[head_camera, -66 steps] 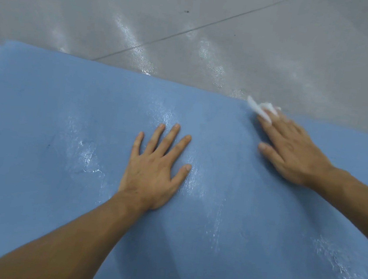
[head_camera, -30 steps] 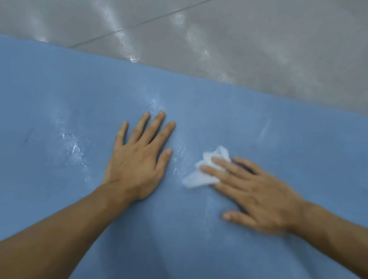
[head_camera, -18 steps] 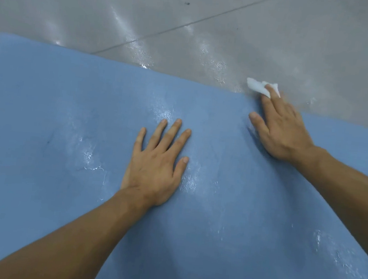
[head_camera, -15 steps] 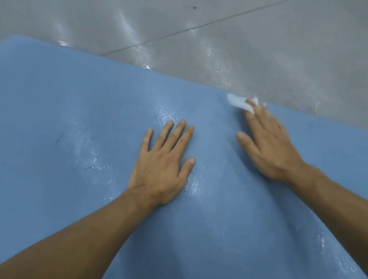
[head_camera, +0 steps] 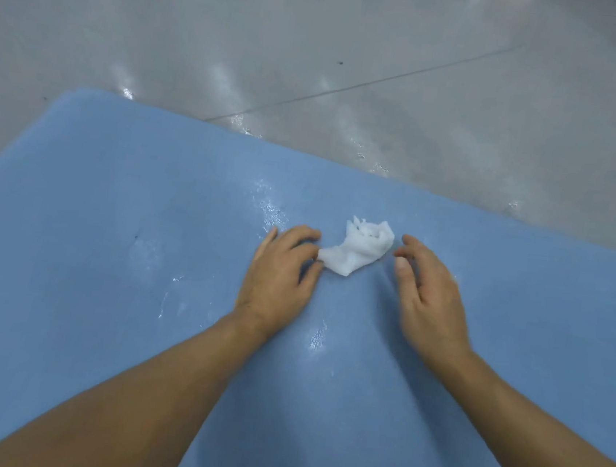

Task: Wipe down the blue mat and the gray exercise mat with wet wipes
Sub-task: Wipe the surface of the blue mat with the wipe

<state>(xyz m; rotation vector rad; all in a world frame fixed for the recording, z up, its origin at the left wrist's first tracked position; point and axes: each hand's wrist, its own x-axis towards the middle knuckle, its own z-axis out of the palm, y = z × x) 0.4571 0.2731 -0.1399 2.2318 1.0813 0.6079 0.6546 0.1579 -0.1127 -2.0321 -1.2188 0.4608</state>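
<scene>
**Wipe at mid-frame, between my two hands**

The crumpled white wet wipe (head_camera: 360,248) lies on the blue mat (head_camera: 110,220) just above the centre of the frame. My left hand (head_camera: 279,272) sits knuckles-up at its left, fingers curled, thumb and forefinger pinching the wipe's lower left corner. My right hand (head_camera: 430,299) is just right of the wipe and apart from it, fingers loosely bent, gripping nothing. Wet streaks (head_camera: 271,208) shine on the mat upper left of the wipe. Glossy gray floor (head_camera: 318,44) fills the top of the frame.
</scene>
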